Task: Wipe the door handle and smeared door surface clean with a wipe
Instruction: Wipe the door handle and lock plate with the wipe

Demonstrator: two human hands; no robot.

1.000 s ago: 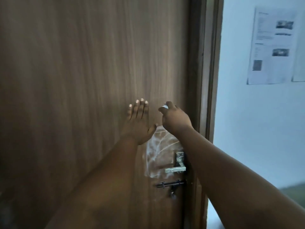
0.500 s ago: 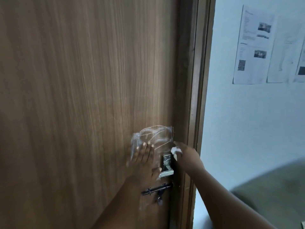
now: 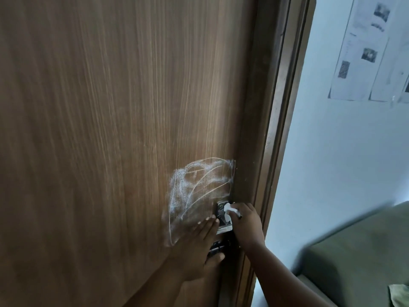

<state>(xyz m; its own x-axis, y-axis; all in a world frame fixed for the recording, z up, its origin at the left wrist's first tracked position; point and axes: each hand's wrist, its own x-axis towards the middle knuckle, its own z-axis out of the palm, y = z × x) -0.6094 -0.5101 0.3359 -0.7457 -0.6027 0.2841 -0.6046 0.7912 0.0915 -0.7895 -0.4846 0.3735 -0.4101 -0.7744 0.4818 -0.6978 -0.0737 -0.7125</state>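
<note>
Two hands at door (image 3: 110, 129): left hand (image 3: 197, 247) flat, fingers spread, bracing; right hand (image 3: 245, 224) clenched around wipe (image 3: 229, 210) on handle (image 3: 223, 218), white smear (image 3: 199, 185) just above—best press firmly, overlapping strokes.

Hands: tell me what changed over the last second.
Both hands dropped from above the smear. The right hand now presses the wipe against the handle plate; the left hand lies flat on the door beside it. The wipe stayed gripped and the smear looks unwiped.
</note>
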